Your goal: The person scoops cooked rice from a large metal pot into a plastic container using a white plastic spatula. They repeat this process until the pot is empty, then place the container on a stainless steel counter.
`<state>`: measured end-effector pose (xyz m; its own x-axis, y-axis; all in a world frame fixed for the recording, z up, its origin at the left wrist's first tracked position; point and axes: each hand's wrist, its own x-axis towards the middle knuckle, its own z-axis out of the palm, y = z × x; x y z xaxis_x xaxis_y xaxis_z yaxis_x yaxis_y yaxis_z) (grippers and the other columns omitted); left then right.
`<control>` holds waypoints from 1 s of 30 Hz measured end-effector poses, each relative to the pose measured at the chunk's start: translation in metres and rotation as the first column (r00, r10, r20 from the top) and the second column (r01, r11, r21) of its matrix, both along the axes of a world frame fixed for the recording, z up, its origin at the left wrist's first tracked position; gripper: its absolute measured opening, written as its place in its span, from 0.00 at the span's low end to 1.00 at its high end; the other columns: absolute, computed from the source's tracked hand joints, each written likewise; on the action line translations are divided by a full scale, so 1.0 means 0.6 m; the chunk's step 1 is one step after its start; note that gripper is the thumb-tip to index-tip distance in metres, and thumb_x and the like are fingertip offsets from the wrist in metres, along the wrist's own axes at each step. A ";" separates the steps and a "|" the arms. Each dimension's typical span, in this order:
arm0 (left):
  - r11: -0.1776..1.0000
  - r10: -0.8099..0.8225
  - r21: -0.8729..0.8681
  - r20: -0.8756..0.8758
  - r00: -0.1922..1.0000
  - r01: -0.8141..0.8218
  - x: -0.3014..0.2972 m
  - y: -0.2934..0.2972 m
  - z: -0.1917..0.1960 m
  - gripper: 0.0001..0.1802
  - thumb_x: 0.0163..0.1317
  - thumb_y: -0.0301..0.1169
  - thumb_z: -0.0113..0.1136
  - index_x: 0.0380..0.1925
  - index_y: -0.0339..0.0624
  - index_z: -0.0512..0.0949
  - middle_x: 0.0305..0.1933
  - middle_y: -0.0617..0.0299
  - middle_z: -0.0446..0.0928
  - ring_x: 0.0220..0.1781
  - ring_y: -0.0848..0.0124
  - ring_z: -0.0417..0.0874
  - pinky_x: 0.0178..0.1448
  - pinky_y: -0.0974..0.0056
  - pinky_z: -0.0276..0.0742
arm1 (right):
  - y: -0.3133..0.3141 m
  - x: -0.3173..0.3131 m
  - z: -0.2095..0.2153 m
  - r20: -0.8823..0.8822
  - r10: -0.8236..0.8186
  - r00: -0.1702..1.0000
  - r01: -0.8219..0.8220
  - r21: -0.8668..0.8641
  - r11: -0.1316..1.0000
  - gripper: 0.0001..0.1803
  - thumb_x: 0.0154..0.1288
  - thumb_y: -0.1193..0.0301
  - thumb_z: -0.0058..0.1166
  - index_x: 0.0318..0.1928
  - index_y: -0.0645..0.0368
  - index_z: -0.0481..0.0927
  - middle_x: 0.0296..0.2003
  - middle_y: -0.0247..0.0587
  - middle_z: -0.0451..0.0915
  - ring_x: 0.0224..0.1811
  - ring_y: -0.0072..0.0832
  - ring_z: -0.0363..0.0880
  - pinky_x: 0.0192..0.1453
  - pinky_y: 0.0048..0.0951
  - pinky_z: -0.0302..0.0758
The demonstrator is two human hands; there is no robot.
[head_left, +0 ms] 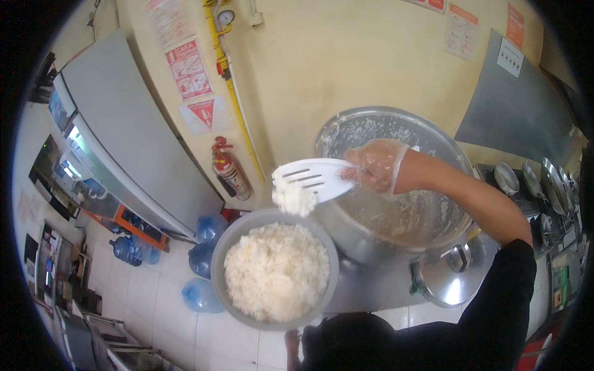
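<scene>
My right hand point(375, 164), in a clear plastic glove, grips the handle of a white slotted rice paddle point(309, 178). A clump of cooked rice point(293, 199) hangs from the paddle's tip, just above a grey bowl point(221, 255) heaped with white rice point(276, 272). Behind the hand stands a large steel pot point(433, 142), its inside smeared with rice. My left hand is hidden below the bowl; only a few fingers point(291, 342) show near the lower edge.
A steel pot lid point(447, 277) lies on the metal counter to the right of the bowl. A red fire extinguisher point(230, 168) stands against the yellow wall. Several blue water jugs point(204, 260) sit on the tiled floor at left, beside a steel fridge point(117, 136). Pans point(532, 179) line the right.
</scene>
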<state>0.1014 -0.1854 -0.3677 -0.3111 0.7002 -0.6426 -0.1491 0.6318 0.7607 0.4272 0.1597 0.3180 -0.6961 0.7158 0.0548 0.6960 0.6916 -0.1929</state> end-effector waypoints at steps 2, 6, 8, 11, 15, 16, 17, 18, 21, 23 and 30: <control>0.982 0.116 0.136 0.108 0.987 -0.130 -0.022 0.000 0.009 0.10 0.64 0.32 0.56 0.33 0.34 0.77 0.32 0.58 0.79 0.32 0.68 0.83 0.31 0.67 0.75 | -0.039 -0.053 -0.001 0.102 0.012 0.995 -0.028 0.155 0.988 0.17 0.73 0.59 0.45 0.39 0.61 0.76 0.27 0.53 0.75 0.30 0.47 0.75 0.36 0.44 0.72; 0.988 0.097 0.124 0.000 0.995 -0.096 -0.064 -0.053 0.007 0.10 0.63 0.33 0.57 0.32 0.36 0.79 0.34 0.54 0.79 0.32 0.66 0.82 0.33 0.64 0.77 | -0.098 -0.110 0.004 0.094 -0.094 0.991 0.074 0.197 0.978 0.11 0.71 0.64 0.46 0.40 0.58 0.76 0.32 0.50 0.80 0.34 0.47 0.79 0.42 0.44 0.76; 0.962 -0.067 0.238 -0.263 0.962 0.132 -0.097 -0.099 -0.010 0.07 0.52 0.31 0.66 0.28 0.40 0.79 0.33 0.53 0.80 0.36 0.56 0.81 0.39 0.56 0.77 | -0.122 -0.103 0.004 0.027 -0.122 0.992 0.111 0.261 0.959 0.11 0.71 0.64 0.45 0.42 0.58 0.76 0.32 0.50 0.80 0.35 0.47 0.79 0.42 0.44 0.76; 0.818 -0.427 0.049 -0.616 0.662 0.573 -0.144 -0.171 -0.041 0.09 0.45 0.31 0.70 0.26 0.43 0.79 0.32 0.53 0.80 0.39 0.51 0.80 0.43 0.51 0.76 | -0.143 -0.055 -0.008 -0.090 -0.253 0.963 0.269 0.334 0.903 0.13 0.72 0.62 0.43 0.43 0.58 0.76 0.34 0.53 0.80 0.39 0.50 0.79 0.46 0.47 0.75; 0.944 -0.206 0.170 -0.367 0.907 0.283 -0.186 -0.281 -0.046 0.11 0.43 0.34 0.72 0.24 0.45 0.79 0.30 0.54 0.80 0.38 0.52 0.81 0.41 0.50 0.77 | -0.131 0.037 -0.028 0.036 -0.451 0.892 0.351 0.575 0.739 0.24 0.72 0.57 0.45 0.56 0.65 0.75 0.50 0.62 0.78 0.54 0.54 0.75 0.59 0.45 0.72; 0.963 -0.207 0.096 -0.340 0.917 0.253 -0.193 -0.300 -0.043 0.11 0.43 0.35 0.72 0.24 0.45 0.79 0.30 0.54 0.80 0.37 0.52 0.82 0.40 0.50 0.77 | -0.126 0.058 -0.033 -0.042 -0.606 0.794 0.561 0.431 0.706 0.25 0.70 0.56 0.47 0.55 0.66 0.75 0.51 0.62 0.77 0.56 0.54 0.74 0.60 0.45 0.71; 0.956 -0.150 0.187 -0.354 0.923 0.227 -0.197 -0.317 -0.039 0.12 0.43 0.35 0.72 0.24 0.44 0.79 0.29 0.53 0.80 0.36 0.52 0.82 0.40 0.50 0.78 | -0.120 0.073 -0.040 0.117 -0.664 0.739 0.597 0.343 0.725 0.24 0.70 0.57 0.47 0.52 0.65 0.76 0.50 0.63 0.77 0.55 0.55 0.74 0.60 0.46 0.70; 0.953 -0.162 0.179 -0.382 0.910 0.244 -0.201 -0.332 -0.034 0.11 0.43 0.35 0.72 0.24 0.44 0.79 0.29 0.53 0.81 0.35 0.52 0.82 0.39 0.50 0.78 | -0.119 0.085 -0.049 0.216 -0.678 0.703 0.603 0.326 0.729 0.22 0.69 0.57 0.47 0.49 0.65 0.77 0.48 0.64 0.77 0.53 0.55 0.74 0.60 0.46 0.69; 0.948 -0.254 0.070 -0.429 0.867 0.312 -0.205 -0.357 -0.024 0.07 0.51 0.30 0.65 0.29 0.40 0.79 0.29 0.55 0.80 0.31 0.59 0.82 0.31 0.56 0.77 | -0.124 0.094 -0.061 0.365 -0.575 0.733 0.519 0.248 0.818 0.24 0.66 0.54 0.51 0.47 0.65 0.78 0.46 0.61 0.79 0.52 0.54 0.75 0.59 0.45 0.70; 0.924 -0.382 -0.134 -0.394 0.836 0.358 -0.197 -0.365 -0.022 0.06 0.58 0.25 0.58 0.35 0.36 0.80 0.29 0.56 0.80 0.27 0.65 0.82 0.23 0.63 0.75 | -0.133 0.071 -0.064 0.277 -0.566 0.776 0.495 0.287 0.820 0.23 0.67 0.55 0.51 0.47 0.65 0.78 0.45 0.59 0.79 0.51 0.52 0.76 0.58 0.44 0.71; 0.668 -0.605 -0.242 -0.728 0.324 0.704 -0.136 -0.276 -0.016 0.11 0.55 0.37 0.58 0.26 0.41 0.80 0.33 0.48 0.81 0.33 0.51 0.82 0.39 0.52 0.79 | -0.114 -0.199 -0.166 -0.229 0.392 0.891 -0.312 0.318 0.895 0.16 0.64 0.70 0.57 0.53 0.58 0.78 0.48 0.47 0.80 0.48 0.42 0.78 0.55 0.40 0.75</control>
<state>0.0198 -0.3512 -0.3776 -0.0144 0.9346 -0.3555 0.8774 0.1824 0.4438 0.3079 0.0912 0.2187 -0.8254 0.3564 0.4378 0.3409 0.9328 -0.1166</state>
